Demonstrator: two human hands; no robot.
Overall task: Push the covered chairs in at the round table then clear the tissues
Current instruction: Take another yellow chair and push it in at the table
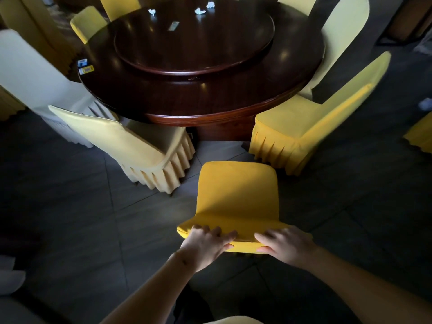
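Landmark: the round table [210, 99], dark wood, with a raised turntable [194, 40] on it.
Held chair: the yellow chair [236, 195] is being gripped at its top edge, standing apart from the table, facing the gap.
Left hand [205, 244]: fingers are being curled over the chair top.
Right hand [284, 245]: likewise being curled over it.
Flanking: a pale chair [131, 146] and another yellow chair [311, 127] are being seen either side of the gap.
Tissues: three, crumpled [152, 12] [200, 11] [210, 5], lying on the turntable's far side.
Writing: labels [84, 66] at the table's left edge, unreadable.

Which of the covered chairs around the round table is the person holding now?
The bright yellow chair nearest the camera, set back from the round table. The left hand and the right hand grip its backrest top; no other chair is touched.
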